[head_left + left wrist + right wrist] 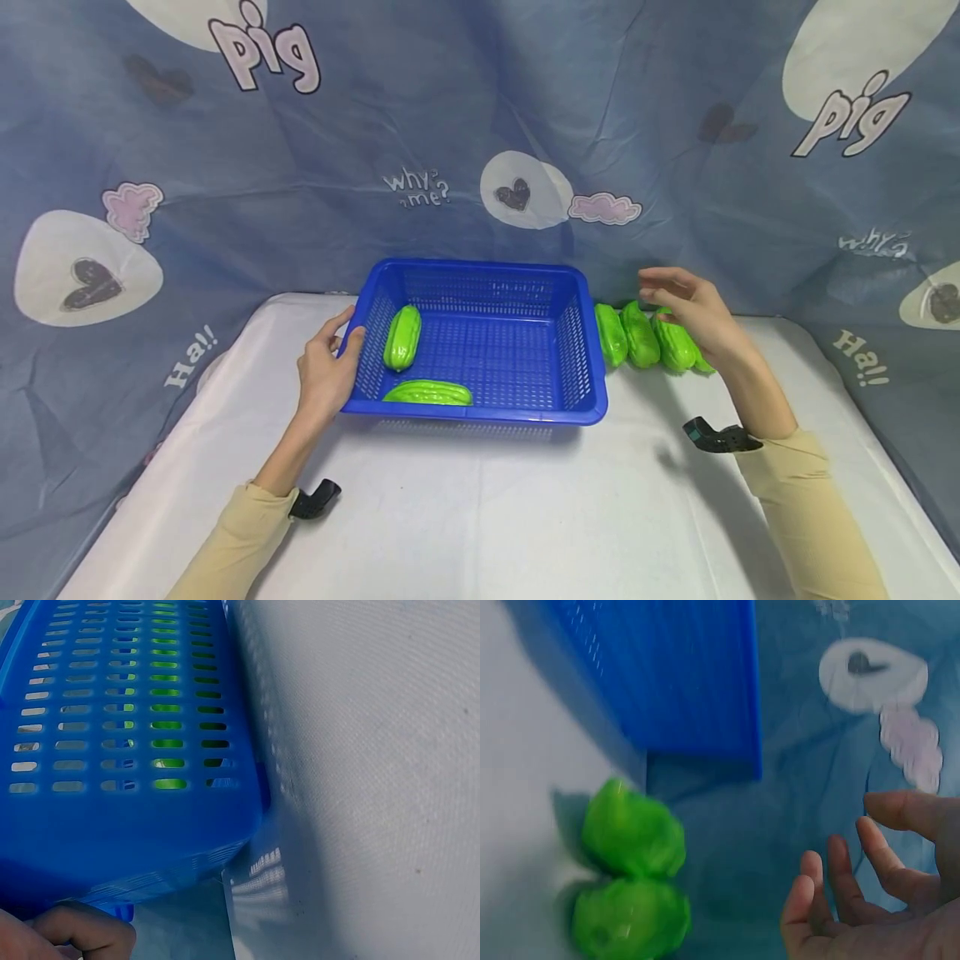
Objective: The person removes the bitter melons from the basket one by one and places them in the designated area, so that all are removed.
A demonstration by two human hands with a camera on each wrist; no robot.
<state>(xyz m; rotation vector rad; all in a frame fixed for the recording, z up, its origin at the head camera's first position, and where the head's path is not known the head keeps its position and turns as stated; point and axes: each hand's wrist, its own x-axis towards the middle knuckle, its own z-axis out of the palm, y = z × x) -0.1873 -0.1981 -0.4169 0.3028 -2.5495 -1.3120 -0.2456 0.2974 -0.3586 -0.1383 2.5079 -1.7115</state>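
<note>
My left hand grips the left rim of a blue plastic basket, thumb over the edge and fingers outside. In the left wrist view, curled fingers show at the rim by the slotted wall. Two glossy, ridged green bitter melons lie inside: one upright in view along the left side, one along the near wall, partly hidden by the rim. Several more bitter melons stand in a row right of the basket. Above them hovers my right hand, fingers loosely bent, holding nothing.
A white cloth covers the table. Directly behind the basket and the row hangs a blue printed curtain. Each wrist carries a black strap-on device, the left one and the right one.
</note>
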